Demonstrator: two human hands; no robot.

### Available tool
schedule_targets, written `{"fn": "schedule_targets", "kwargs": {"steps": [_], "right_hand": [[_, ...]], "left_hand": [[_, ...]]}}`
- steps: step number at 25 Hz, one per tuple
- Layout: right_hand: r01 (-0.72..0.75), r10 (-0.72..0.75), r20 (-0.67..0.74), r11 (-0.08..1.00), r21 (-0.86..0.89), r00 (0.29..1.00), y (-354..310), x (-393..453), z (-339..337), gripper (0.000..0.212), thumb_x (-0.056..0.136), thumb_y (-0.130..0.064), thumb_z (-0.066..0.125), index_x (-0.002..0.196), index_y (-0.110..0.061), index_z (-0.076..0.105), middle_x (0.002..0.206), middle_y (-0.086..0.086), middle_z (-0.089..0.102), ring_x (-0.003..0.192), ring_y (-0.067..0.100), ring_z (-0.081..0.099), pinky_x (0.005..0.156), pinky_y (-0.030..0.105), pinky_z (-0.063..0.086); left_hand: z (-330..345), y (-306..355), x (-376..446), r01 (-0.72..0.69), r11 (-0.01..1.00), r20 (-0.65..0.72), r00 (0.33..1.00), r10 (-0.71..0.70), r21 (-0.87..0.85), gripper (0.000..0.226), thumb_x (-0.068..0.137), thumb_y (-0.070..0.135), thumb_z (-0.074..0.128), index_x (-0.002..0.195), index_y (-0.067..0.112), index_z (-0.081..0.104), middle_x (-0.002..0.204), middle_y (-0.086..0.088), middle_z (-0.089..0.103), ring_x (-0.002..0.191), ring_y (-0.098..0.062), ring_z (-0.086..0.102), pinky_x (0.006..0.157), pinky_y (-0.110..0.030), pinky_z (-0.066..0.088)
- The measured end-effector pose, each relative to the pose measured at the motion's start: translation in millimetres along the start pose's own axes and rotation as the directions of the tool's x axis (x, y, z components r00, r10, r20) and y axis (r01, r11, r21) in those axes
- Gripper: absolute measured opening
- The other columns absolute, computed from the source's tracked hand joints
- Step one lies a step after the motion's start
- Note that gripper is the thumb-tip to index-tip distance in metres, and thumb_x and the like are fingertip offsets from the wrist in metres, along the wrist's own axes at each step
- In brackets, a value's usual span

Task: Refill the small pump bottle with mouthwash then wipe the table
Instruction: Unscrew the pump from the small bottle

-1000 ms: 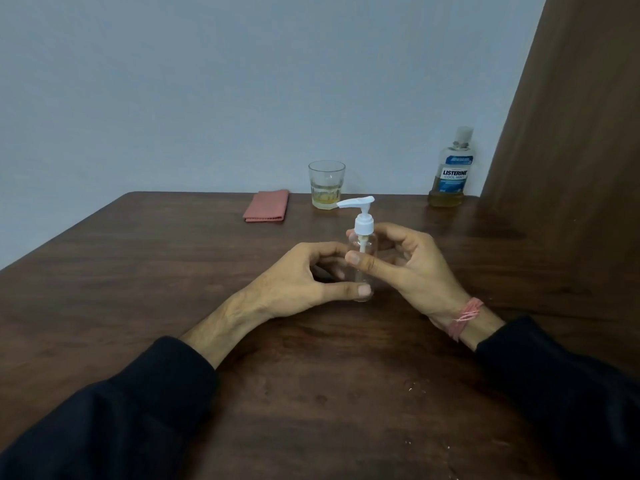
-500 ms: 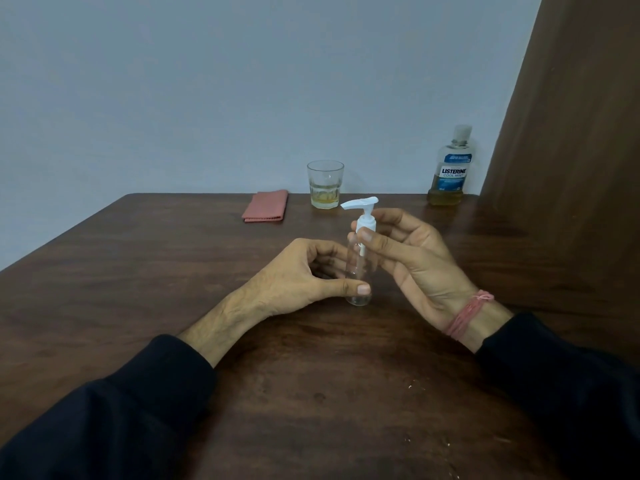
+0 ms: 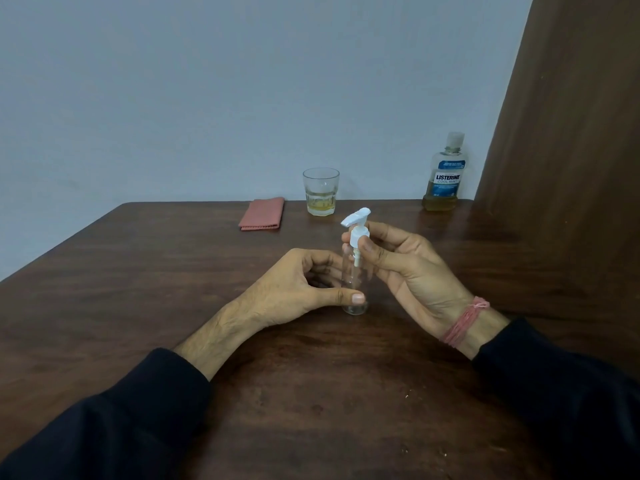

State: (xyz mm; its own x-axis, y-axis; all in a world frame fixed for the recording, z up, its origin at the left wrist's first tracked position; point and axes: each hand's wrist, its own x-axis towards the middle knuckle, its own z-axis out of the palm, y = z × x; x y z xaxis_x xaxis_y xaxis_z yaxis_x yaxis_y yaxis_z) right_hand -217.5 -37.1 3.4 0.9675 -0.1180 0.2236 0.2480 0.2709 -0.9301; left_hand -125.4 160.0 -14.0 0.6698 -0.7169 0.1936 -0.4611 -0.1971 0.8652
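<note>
The small pump bottle [image 3: 353,282] stands between both hands, left hand [image 3: 298,289] gripping its base, right hand [image 3: 408,268] pinching its white pump [image 3: 356,225], "LISTERINE COOL MINT" mouthwash bottle [image 3: 445,174] far behind.

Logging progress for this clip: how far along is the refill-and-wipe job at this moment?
Early. Nothing looks finished: the small pump bottle is clear and looks empty. In hand: the left hand holds its body on the table while the right hand grips the white pump head, apparently unscrewing it. Left: filling from the Listerine bottle or the glass, then wiping with the folded pink cloth.
</note>
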Motion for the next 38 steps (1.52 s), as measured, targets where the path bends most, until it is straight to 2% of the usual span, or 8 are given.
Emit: {"fn": "schedule_targets", "kwargs": {"steps": [7,11,16,20,23,26,32,38], "right_hand": [[-0.064,0.061,0.070,0.997,0.046,0.996,-0.1,-0.1,-4.0,0.040,0.092,-0.016,0.070,0.132,-0.008,0.071,0.128,0.012,0.079,0.118,0.020,0.075,0.107,0.034,0.060],[-0.050,0.047,0.086,0.998,0.034,0.995,-0.2,-0.8,-3.7,0.040,0.087,-0.009,0.073,0.124,-0.015,0.061,0.125,0.013,0.079,0.117,0.022,0.073,0.109,0.037,0.058],[-0.068,0.064,0.065,0.996,0.063,0.996,-2.0,-2.5,-4.7,0.026,0.094,-0.012,0.068,0.120,-0.015,0.070,0.130,0.017,0.078,0.120,0.025,0.071,0.116,0.045,0.050],[-0.081,0.077,0.061,0.994,0.068,0.995,-3.3,-2.8,-6.3,0.039,0.097,-0.018,0.060,0.130,-0.002,0.072,0.131,0.020,0.076,0.124,0.031,0.066,0.120,0.051,0.044],[-0.071,0.067,0.068,0.996,0.055,0.995,-3.6,-3.4,-4.7,0.045,0.095,-0.019,0.065,0.137,-0.004,0.066,0.128,0.017,0.078,0.121,0.029,0.069,0.114,0.047,0.048],[-0.068,0.066,0.065,0.997,0.042,0.996,-2.4,-3.4,-4.7,0.038,0.092,-0.013,0.074,0.128,-0.013,0.062,0.127,0.016,0.079,0.118,0.026,0.072,0.110,0.041,0.056],[-0.070,0.069,0.048,0.997,0.033,0.996,-1.8,-3.4,-4.4,0.036,0.088,-0.008,0.074,0.122,-0.014,0.066,0.125,0.014,0.080,0.118,0.025,0.073,0.109,0.040,0.056],[-0.083,0.081,0.069,0.996,0.024,0.994,-3.5,-4.0,-5.0,0.056,0.090,-0.016,0.072,0.144,-0.005,0.061,0.131,0.015,0.078,0.120,0.023,0.073,0.110,0.040,0.056]], "left_hand": [[0.4,-3.9,0.6,-0.004,1.000,0.000,1.000,0.004,-0.004,0.030,0.087,0.026,0.098,0.114,0.021,0.085,0.107,0.003,0.088,0.099,-0.011,0.083,0.102,-0.030,0.064],[0.9,-2.6,0.7,-0.013,1.000,-0.005,1.000,0.013,-0.007,0.033,0.087,0.025,0.099,0.116,0.017,0.085,0.110,0.000,0.088,0.104,-0.021,0.084,0.104,-0.032,0.065],[0.9,-4.4,1.3,-0.005,1.000,0.004,1.000,0.005,-0.004,0.035,0.087,0.028,0.099,0.117,0.018,0.085,0.110,-0.001,0.088,0.106,-0.025,0.083,0.104,-0.033,0.066],[-0.1,-3.9,2.1,-0.009,1.000,-0.006,1.000,0.009,0.007,0.033,0.086,0.029,0.098,0.115,0.019,0.085,0.108,0.002,0.088,0.103,-0.022,0.083,0.101,-0.030,0.065],[1.9,-3.2,0.5,-0.013,1.000,-0.015,1.000,0.013,0.019,0.032,0.086,0.029,0.099,0.113,0.018,0.085,0.106,0.003,0.088,0.096,-0.011,0.082,0.097,-0.025,0.064],[2.3,-2.5,-1.3,0.018,1.000,-0.013,1.000,-0.018,0.011,0.033,0.086,0.030,0.099,0.114,0.019,0.085,0.105,0.005,0.088,0.093,-0.006,0.080,0.098,-0.026,0.063],[3.3,-0.9,-0.6,0.013,0.999,-0.010,1.000,-0.013,0.031,0.034,0.087,0.031,0.098,0.115,0.021,0.084,0.110,0.002,0.088,0.103,-0.019,0.083,0.104,-0.035,0.065],[3.1,-2.8,0.2,0.010,1.000,-0.011,1.000,-0.010,0.022,0.033,0.086,0.033,0.098,0.114,0.021,0.085,0.109,0.001,0.088,0.100,-0.017,0.082,0.105,-0.036,0.065]]}}
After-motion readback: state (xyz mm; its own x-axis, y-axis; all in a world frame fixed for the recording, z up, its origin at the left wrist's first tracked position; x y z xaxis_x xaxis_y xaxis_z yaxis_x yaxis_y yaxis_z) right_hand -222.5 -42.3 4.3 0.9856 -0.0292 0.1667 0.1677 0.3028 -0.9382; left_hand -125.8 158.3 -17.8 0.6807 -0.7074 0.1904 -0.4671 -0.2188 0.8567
